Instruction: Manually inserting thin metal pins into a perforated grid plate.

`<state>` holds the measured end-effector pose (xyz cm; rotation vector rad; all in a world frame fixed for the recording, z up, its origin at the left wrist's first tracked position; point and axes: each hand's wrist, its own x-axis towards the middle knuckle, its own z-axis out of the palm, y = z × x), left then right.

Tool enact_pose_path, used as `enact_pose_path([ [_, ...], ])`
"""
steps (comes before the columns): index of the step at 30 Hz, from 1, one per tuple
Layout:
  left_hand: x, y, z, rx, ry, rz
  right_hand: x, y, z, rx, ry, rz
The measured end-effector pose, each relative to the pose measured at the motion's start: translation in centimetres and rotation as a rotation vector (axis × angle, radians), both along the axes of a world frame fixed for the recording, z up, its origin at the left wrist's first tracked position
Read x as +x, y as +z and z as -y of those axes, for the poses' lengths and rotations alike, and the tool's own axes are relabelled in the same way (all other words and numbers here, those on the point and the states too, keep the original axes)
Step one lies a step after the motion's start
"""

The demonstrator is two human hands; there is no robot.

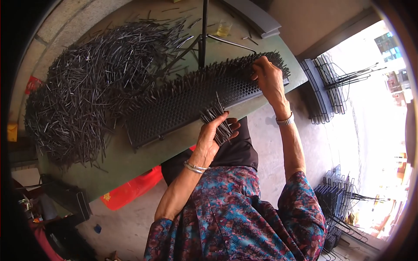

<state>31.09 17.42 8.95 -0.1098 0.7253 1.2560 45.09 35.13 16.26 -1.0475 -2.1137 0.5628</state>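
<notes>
Step in hand: the sticks seem to be going upright, one by one, into the holes of a black perforated panel [191,104].
Panel: lies slantwise on the green tabletop [78,180], along its near edge, reaching toward the right corner.
Panel's holes: standing sticks [222,69] fill the far side and right end; the near middle shows bare holes.
Left hand [210,135]: partly closed at the near edge, thumb across a bundle of sticks [213,116].
Right hand [270,78]: fingers curled over the panel's right end; tips hidden, so I cannot tell whether they pinch a stick.
Next move: probably calls for aligning a stick with a free hole.
Loose supply: a stick pile [100,69] covers the tabletop's left end.
Clear cup [224,29]: yellowish liquid inside, near the far edge.
</notes>
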Motion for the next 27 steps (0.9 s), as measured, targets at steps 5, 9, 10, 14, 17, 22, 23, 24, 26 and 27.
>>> enact_pose_path([
  [5,0.0,0.2,0.2,-0.011,-0.004,-0.073,0.2,0.3,-1.0,0.029,0.082,0.070],
  [9,0.2,0.9,0.3,-0.029,-0.008,-0.181,0.3,0.8,-1.4,-0.001,0.133,0.064],
  [10,0.2,1.3,0.3,-0.022,-0.007,-0.219,0.2,0.7,-1.4,-0.003,0.133,0.063],
  [14,0.3,1.4,0.3,0.014,0.007,-0.257,0.0,-0.5,-1.7,0.148,0.131,0.218],
  [17,0.3,1.2,0.3,0.021,0.015,-0.255,-0.4,-1.1,-1.1,0.241,0.111,0.246],
  [22,0.5,1.9,0.4,0.040,0.037,-0.228,-0.1,-2.1,-0.5,0.303,-0.024,0.346],
  [23,0.5,2.1,0.4,0.040,0.037,-0.228,-0.1,-2.2,-0.3,0.302,-0.025,0.347],
  [24,0.6,2.3,0.3,0.021,0.042,-0.227,-0.1,-2.3,0.0,0.350,-0.069,0.287],
  [26,0.5,2.4,0.5,-0.003,0.053,-0.231,-0.6,-2.2,1.3,0.392,-0.107,0.222],
  [27,0.4,2.3,0.6,0.001,0.055,-0.238,-0.5,-1.9,2.2,0.222,-0.074,0.137],
])
